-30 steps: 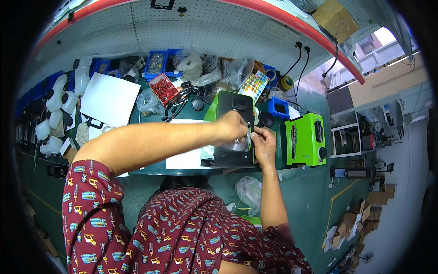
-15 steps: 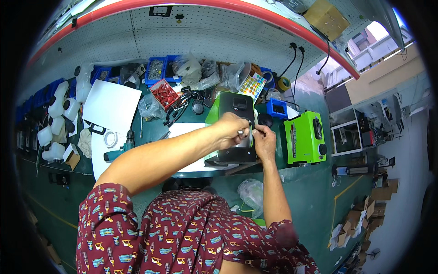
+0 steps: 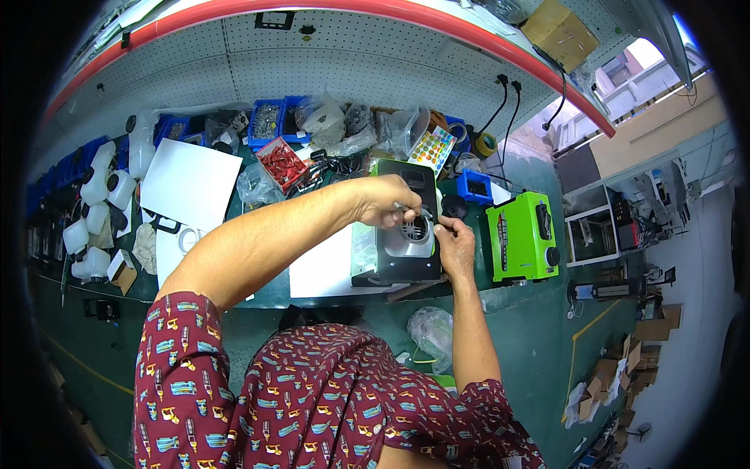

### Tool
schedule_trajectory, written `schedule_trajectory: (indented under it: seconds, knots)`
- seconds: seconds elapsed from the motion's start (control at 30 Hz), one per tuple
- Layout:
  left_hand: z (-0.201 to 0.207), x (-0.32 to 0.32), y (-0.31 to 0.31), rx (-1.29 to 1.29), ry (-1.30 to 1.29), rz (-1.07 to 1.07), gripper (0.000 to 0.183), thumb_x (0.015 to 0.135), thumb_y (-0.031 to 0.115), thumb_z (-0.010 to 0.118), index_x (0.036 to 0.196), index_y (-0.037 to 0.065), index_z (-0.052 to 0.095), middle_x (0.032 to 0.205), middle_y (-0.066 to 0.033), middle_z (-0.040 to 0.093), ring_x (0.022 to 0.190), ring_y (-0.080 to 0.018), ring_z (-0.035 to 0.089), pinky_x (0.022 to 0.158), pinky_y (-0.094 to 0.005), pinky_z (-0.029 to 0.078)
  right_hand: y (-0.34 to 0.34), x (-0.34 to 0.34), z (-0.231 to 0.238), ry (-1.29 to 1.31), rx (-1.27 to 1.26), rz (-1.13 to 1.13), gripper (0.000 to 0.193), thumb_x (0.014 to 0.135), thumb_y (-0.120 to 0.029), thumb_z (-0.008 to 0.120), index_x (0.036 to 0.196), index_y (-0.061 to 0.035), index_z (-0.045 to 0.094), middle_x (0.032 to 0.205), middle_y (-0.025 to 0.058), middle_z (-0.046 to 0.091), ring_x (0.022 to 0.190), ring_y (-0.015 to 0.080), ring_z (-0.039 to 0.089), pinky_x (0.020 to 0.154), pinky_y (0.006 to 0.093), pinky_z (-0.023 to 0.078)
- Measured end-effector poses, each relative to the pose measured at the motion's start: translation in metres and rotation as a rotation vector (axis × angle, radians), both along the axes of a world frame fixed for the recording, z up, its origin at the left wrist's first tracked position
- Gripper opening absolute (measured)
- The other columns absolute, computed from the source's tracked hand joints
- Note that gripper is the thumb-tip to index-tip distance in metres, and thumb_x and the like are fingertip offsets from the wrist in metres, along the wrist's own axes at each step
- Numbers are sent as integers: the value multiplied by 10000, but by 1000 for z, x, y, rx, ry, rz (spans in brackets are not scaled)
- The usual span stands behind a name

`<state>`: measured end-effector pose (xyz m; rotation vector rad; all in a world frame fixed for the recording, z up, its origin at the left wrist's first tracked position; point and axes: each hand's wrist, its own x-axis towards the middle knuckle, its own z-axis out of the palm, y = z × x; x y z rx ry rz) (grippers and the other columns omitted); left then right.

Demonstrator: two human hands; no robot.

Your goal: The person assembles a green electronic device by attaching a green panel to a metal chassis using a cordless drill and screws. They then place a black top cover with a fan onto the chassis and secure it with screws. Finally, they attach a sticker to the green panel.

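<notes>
A green and black box-shaped machine (image 3: 406,270) stands on the bench in front of me. Its face carries a grey metal panel with a round, slotted opening (image 3: 416,229). My left hand (image 3: 391,202) is closed over the upper edge of that opening, and a slim metal tool (image 3: 401,207) sticks out of its fist. The tool's far end is hidden by my fingers. At the right side of the panel is my right hand (image 3: 455,244), thumb and fingers pinched together against the machine's edge. What lies between them is too small to make out.
A second green machine (image 3: 516,238) stands to the right, near a blue bin (image 3: 474,186). Behind are a box of red parts (image 3: 281,162), black cables and plastic bags. White sheets (image 3: 191,181) and white bottles (image 3: 95,181) lie left. A red shelf edge (image 3: 437,31) runs overhead.
My left hand has moved up and slightly left, uncovering the round opening. Its forearm now hides the power drill seen before. My right hand has barely shifted.
</notes>
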<state>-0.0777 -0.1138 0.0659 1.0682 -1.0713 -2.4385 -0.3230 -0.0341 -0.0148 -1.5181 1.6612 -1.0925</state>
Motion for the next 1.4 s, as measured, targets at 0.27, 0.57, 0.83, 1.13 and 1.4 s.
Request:
schedule_trajectory:
  seconds: [0.27,0.57,0.83,1.13,1.4]
  knots:
    - [-13,-15,4,-152,-58,81,170,900,98,670,742,37,657,650,-47,636,528,-116,512,466,-290,364,4,4,6,25,-22,-19,282,938,-78,709,1192,44,713,944,37,717,744,68,596,715,243,498]
    - [-17,-87,36,-77,-188,441,104,918,33,637,839,-32,653,682,-112,629,471,-154,523,385,-302,343,6,3,2,-120,37,76,247,1011,-120,678,1186,53,695,972,53,728,817,96,675,713,250,518]
    - [0,-90,17,-106,-362,228,121,923,68,655,879,-44,642,681,-115,618,465,-160,511,380,-311,333,2,-6,-8,13,-59,53,217,998,-90,690,1166,46,704,972,77,746,801,103,688,710,255,527]
    - [14,-39,19,14,-101,348,116,940,63,649,835,13,642,729,-48,638,525,-88,509,412,-233,339,-2,5,-19,-51,-43,8,258,964,-75,691,1185,55,712,981,103,757,759,102,683,691,264,528]
    - [23,-5,31,-20,-63,330,114,938,93,685,854,21,655,678,-31,615,481,-62,456,396,-217,295,2,4,-19,-76,-56,4,287,954,-79,693,1200,67,706,997,119,757,772,114,692,699,271,540]
